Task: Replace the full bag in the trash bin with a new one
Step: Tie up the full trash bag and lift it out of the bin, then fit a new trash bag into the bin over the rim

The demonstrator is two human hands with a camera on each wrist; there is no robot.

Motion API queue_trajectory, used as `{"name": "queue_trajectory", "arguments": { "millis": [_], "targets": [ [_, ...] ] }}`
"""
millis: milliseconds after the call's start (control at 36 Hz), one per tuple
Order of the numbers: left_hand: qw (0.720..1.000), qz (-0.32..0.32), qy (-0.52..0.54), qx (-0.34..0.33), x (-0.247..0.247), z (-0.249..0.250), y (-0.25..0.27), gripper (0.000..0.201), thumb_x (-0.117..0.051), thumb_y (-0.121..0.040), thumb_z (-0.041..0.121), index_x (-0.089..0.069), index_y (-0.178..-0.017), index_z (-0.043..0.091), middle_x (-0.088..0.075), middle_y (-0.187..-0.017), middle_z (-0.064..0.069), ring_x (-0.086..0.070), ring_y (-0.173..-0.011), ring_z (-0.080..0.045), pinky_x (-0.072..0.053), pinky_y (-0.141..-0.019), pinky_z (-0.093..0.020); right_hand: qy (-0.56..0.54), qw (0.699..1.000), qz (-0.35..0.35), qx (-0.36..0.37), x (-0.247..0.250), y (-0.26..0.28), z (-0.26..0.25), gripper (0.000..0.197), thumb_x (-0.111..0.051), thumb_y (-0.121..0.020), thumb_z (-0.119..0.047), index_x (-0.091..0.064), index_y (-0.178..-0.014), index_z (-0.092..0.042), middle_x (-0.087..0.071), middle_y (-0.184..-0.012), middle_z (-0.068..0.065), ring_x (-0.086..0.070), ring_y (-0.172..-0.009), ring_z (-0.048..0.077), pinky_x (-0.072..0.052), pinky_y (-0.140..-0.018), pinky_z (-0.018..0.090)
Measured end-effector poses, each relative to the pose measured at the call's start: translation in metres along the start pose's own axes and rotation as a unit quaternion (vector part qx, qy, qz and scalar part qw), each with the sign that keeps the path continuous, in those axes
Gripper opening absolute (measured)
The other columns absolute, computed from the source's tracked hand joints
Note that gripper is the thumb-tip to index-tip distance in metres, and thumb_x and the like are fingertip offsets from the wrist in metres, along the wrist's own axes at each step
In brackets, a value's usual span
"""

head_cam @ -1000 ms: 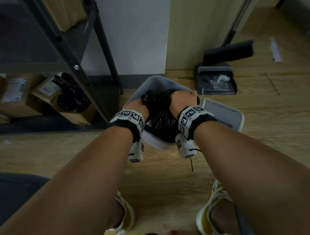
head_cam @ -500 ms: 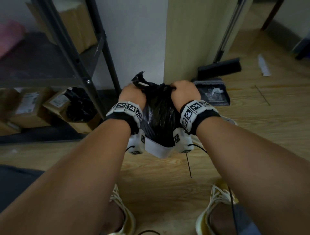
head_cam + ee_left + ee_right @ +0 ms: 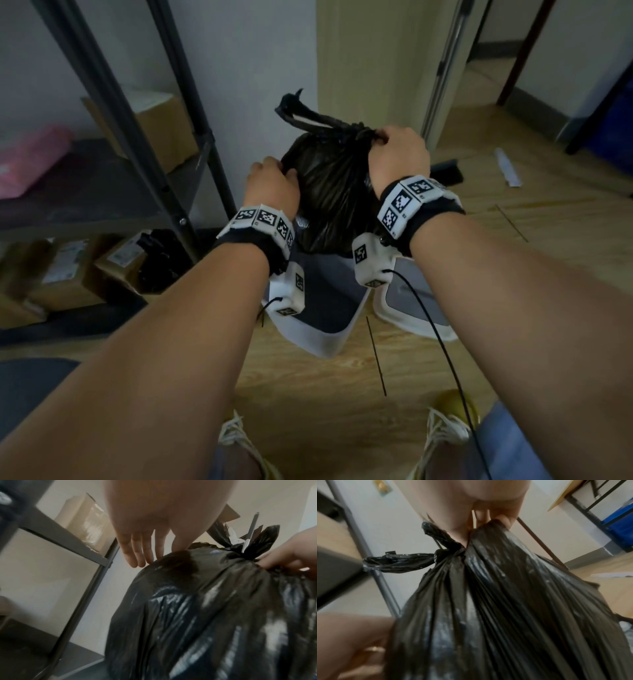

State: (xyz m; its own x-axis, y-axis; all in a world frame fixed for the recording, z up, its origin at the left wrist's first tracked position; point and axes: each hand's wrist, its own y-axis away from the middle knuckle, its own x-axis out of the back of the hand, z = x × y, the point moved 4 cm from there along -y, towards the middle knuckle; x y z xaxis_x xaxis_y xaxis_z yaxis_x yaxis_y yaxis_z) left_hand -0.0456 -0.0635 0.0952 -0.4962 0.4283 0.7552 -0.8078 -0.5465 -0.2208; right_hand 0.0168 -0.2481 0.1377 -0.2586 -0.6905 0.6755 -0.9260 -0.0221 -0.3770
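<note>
The full black trash bag (image 3: pixel 329 192) hangs partly lifted out of the white trash bin (image 3: pixel 318 339), its neck knotted with a loop sticking up to the left. My right hand (image 3: pixel 397 154) grips the knotted neck (image 3: pixel 452 550) from above. My left hand (image 3: pixel 270 185) lies against the bag's left shoulder, and in the left wrist view its fingers (image 3: pixel 137 553) are straight and only touch the black plastic (image 3: pixel 205 615). The bag's lower part is still inside the bin.
The bin's white lid (image 3: pixel 411 308) lies on the wooden floor right of the bin. A dark metal shelf rack (image 3: pixel 164 144) with cardboard boxes (image 3: pixel 68 270) stands at the left. A broom and dustpan (image 3: pixel 445 171) lean behind the bag. My feet (image 3: pixel 239 442) are below.
The bag has risen further out of the bin. My left hand has let go of the neck and dropped to the bag's side; the right hand alone holds the knot.
</note>
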Motion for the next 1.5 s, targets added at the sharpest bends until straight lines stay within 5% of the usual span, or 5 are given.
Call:
{"name": "queue_trajectory", "arguments": {
  "millis": [472, 944, 1111, 1306, 1500],
  "targets": [
    [0.982, -0.186, 0.035, -0.022, -0.099, 0.055, -0.061, 0.043, -0.043, -0.097, 0.029, -0.047, -0.133, 0.008, -0.053, -0.125, -0.022, -0.057, -0.109, -0.039, -0.048, -0.090, -0.039, -0.036, 0.990, 0.003, -0.137, -0.018, -0.076, 0.051, 0.028, -0.044, -0.091, -0.013, -0.073, -0.094, -0.011, -0.071, -0.092, 0.009, -0.065, -0.079, 0.027, -0.052, -0.068, 0.029],
    [0.943, -0.304, -0.107, -0.087, -0.223, 0.004, -0.122, 0.046, -0.049, -0.091, 0.024, -0.044, -0.137, 0.017, -0.050, -0.131, -0.019, -0.057, -0.111, -0.036, -0.047, -0.090, -0.036, 0.009, 0.971, -0.130, -0.200, -0.135, -0.118, 0.133, 0.029, -0.049, -0.096, -0.020, -0.070, -0.114, -0.014, -0.070, -0.107, 0.012, -0.064, -0.092, 0.033, -0.048, -0.077, 0.029],
    [0.939, -0.320, -0.107, -0.074, -0.254, -0.008, -0.139, 0.045, -0.044, -0.097, 0.024, -0.040, -0.140, 0.012, -0.044, -0.138, -0.021, -0.049, -0.122, -0.033, -0.041, -0.098, -0.036, 0.017, 0.974, -0.130, -0.182, -0.169, -0.131, 0.140, 0.026, -0.048, -0.095, -0.018, -0.072, -0.095, -0.007, -0.069, -0.091, 0.015, -0.062, -0.079, 0.034, -0.050, -0.070, 0.031],
    [0.936, -0.331, -0.082, -0.089, -0.268, -0.020, -0.156, 0.058, -0.051, -0.093, 0.023, -0.031, -0.147, 0.015, -0.041, -0.142, -0.021, -0.046, -0.126, -0.032, -0.041, -0.102, -0.036, 0.031, 0.982, -0.101, -0.157, -0.200, -0.145, 0.148, 0.029, -0.045, -0.095, -0.019, -0.072, -0.104, -0.012, -0.068, -0.104, 0.015, -0.063, -0.092, 0.036, -0.041, -0.070, 0.028],
    [0.928, -0.350, -0.108, -0.072, -0.281, -0.033, -0.165, 0.054, -0.052, -0.087, 0.025, -0.037, -0.138, 0.016, -0.049, -0.127, -0.023, -0.057, -0.109, -0.035, -0.048, -0.094, -0.038, 0.013, 0.966, -0.212, -0.149, -0.241, -0.142, 0.166, 0.038, -0.046, -0.097, -0.018, -0.057, -0.133, -0.015, -0.058, -0.133, 0.012, -0.055, -0.120, 0.030, -0.046, -0.096, 0.034]
  ]
}}
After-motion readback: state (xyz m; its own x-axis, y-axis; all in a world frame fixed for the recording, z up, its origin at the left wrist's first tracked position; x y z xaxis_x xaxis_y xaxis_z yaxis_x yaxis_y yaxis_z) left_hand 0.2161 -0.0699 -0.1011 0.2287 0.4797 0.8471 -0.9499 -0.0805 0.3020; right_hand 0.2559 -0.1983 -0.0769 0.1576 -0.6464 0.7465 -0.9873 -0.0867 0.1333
